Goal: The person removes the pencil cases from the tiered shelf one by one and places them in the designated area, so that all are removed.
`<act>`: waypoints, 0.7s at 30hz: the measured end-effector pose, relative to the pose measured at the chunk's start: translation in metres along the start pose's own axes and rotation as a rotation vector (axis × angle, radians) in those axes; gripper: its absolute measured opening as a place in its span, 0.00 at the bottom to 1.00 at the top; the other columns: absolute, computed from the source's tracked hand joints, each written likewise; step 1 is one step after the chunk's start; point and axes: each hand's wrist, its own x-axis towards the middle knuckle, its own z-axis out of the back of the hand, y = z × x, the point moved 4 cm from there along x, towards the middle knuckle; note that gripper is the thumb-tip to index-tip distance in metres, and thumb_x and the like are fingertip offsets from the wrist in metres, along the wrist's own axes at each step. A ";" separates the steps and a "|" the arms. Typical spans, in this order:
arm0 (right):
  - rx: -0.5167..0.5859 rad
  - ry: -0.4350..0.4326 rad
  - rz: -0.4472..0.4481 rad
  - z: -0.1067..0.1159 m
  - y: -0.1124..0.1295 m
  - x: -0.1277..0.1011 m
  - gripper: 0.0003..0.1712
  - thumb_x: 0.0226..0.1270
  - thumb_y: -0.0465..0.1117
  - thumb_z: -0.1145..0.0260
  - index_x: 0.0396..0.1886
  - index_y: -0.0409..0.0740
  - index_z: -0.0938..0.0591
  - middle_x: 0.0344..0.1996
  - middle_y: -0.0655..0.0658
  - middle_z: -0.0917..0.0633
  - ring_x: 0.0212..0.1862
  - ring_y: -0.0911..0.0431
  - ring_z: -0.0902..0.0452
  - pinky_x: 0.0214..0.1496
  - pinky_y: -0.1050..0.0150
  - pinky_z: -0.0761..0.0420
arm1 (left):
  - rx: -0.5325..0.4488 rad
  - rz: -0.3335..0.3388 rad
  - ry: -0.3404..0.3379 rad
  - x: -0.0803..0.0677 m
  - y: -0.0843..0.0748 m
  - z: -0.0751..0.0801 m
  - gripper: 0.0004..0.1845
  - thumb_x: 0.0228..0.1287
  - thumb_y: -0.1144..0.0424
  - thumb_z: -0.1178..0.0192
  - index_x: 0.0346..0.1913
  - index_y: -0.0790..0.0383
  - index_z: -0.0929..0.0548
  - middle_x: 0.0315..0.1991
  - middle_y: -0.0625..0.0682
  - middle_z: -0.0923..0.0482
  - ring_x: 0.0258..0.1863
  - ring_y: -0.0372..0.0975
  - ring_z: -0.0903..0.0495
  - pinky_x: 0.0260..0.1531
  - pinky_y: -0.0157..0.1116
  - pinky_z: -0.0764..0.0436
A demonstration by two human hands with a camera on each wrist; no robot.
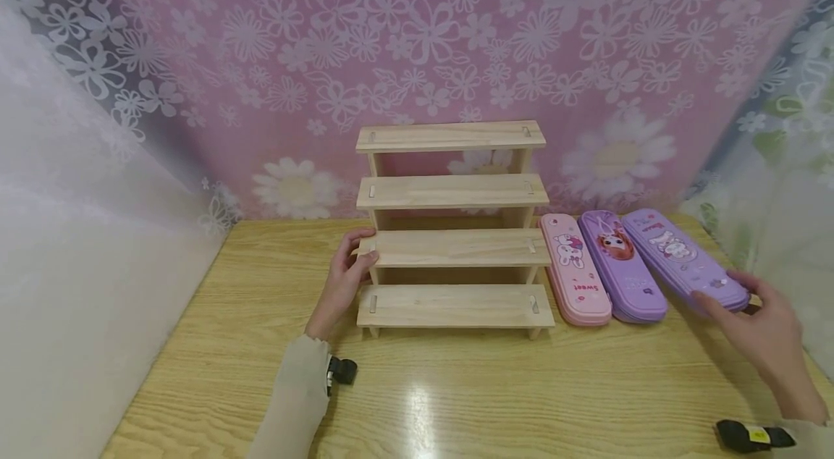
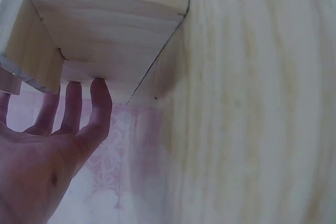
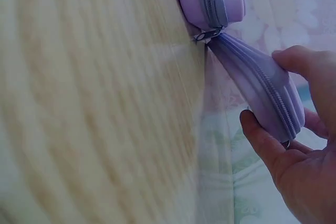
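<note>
A four-step wooden display rack (image 1: 454, 247) stands on the table. My left hand (image 1: 348, 267) grips its left edge at the second step from the bottom, thumb on top. In the left wrist view, the fingers of that left hand (image 2: 63, 135) reach up against the wood. At the right, my right hand (image 1: 762, 314) pinches the near end of a lavender pencil case (image 1: 680, 253) with a cartoon print. The right wrist view shows this lavender pencil case (image 3: 262, 85) between thumb and fingers, tilted, its near end raised off the table and its zipper facing the camera.
A pink pencil case (image 1: 576, 271) lies right beside the rack. Next to it is a darker purple pencil case (image 1: 622, 267) with a girl's picture. The wood-grain table (image 1: 274, 300) ends at a pink flowered curtain (image 1: 423, 32), with pale cloth at both sides.
</note>
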 end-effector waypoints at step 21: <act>-0.287 0.196 -0.046 -0.015 0.007 0.011 0.51 0.67 0.66 0.35 0.66 0.23 0.32 0.56 0.16 0.25 0.51 0.26 0.24 0.35 0.50 0.25 | 0.005 0.004 -0.004 0.001 -0.001 -0.004 0.21 0.76 0.63 0.44 0.68 0.55 0.28 0.61 0.59 0.29 0.50 0.44 0.23 0.51 0.56 0.16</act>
